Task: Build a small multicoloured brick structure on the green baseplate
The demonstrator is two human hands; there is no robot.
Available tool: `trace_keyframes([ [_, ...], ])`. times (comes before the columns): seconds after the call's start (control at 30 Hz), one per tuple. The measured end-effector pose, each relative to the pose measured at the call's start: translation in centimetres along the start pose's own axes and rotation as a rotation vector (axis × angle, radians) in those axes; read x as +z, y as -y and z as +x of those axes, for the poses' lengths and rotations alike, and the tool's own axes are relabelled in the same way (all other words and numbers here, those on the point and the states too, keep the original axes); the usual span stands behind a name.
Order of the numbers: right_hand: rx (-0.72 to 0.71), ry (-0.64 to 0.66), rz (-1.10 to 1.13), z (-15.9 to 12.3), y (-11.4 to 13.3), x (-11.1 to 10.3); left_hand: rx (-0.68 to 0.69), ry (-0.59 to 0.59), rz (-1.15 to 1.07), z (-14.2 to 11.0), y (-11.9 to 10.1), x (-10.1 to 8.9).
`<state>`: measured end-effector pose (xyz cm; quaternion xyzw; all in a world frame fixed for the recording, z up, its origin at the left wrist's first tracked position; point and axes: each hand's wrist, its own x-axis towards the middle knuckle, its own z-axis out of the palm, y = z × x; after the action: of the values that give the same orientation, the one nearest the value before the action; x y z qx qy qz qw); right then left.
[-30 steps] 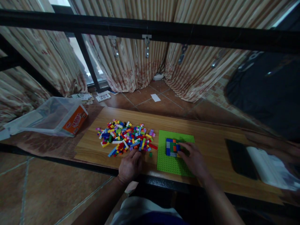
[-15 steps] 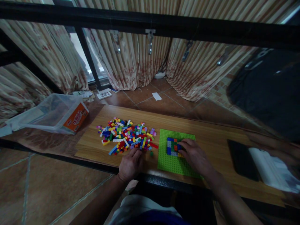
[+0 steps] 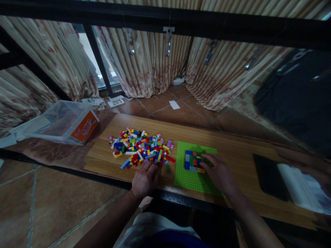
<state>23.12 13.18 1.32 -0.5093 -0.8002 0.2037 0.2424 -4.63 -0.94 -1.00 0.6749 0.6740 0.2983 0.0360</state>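
Note:
A heap of small coloured bricks [image 3: 141,151] lies on the wooden table [image 3: 232,151]. To its right sits a green baseplate [image 3: 190,177] carrying a small flat build of blue, grey, green and orange bricks [image 3: 192,161]. My right hand [image 3: 219,172] rests on the baseplate, its curled fingers pressing on the right edge of the build. My left hand [image 3: 145,179] lies on the table at the near edge of the heap, fingers curled under; what is in them is hidden.
A clear plastic tub with an orange label [image 3: 59,122] lies on its side at the far left. A black flat object [image 3: 270,176] and white papers [image 3: 302,187] lie at the right. A black metal bar [image 3: 165,20] crosses overhead; curtains hang behind.
My right hand has shifted slightly right along the build's edge. My left hand stays at the heap's near edge. The view has drifted a little.

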Motion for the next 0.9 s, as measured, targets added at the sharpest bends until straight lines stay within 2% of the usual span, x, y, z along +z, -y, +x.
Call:
trace_keyframes([
  [0.13,0.252,-0.110,0.058,-0.1,-0.3,0.7,-0.006,0.005,0.003,0.1,-0.1,-0.1],
  [0.2,0.306,-0.140,0.039,0.0,-0.4,1.2,-0.016,0.011,0.004,0.1,-0.2,-0.2],
  [0.47,0.271,-0.152,-0.077,0.5,-0.3,2.5,-0.017,0.013,0.001,0.1,-0.1,-0.1],
  [0.9,0.223,-0.163,-0.095,0.1,-0.1,3.1,-0.032,0.006,-0.024,0.2,-0.3,-0.2],
])
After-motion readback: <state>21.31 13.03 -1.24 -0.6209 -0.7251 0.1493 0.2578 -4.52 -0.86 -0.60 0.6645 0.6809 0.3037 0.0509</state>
